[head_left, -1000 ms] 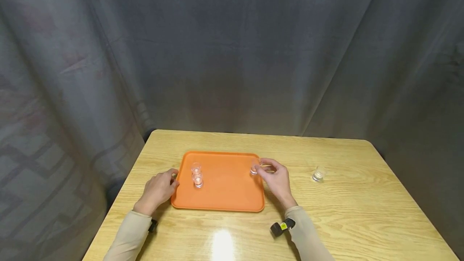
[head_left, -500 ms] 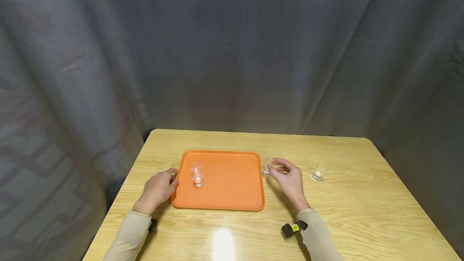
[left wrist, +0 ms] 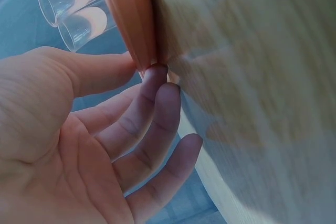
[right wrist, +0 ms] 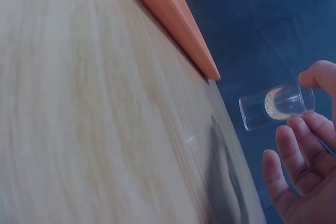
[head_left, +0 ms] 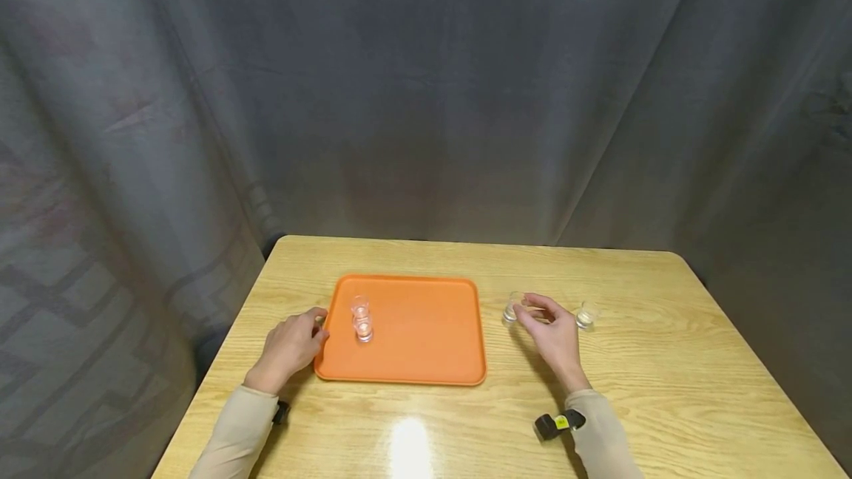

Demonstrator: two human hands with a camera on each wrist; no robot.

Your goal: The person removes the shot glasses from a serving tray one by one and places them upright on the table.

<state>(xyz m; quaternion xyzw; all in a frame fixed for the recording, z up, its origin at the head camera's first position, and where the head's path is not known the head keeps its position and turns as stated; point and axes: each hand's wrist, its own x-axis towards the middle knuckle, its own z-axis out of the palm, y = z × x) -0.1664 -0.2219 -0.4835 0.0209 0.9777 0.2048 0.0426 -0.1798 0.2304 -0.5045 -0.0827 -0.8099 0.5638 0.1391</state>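
Right grip point(head_left: 551, 329) pinches small glass point(head_left: 511, 307); no legible writing.

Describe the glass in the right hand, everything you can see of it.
The small clear glass looks like a plain shot glass: a straight transparent wall and a thick base. It looks empty. The right hand pinches it at the fingertips, upright, over the wooden table between the orange tray and another glass. Whether it touches the table cannot be told.

My right hand point(head_left: 551, 331) sits between the tray's point(head_left: 426, 375) rim and a glass point(head_left: 586, 316); bare table point(head_left: 665, 390) lies lower right.
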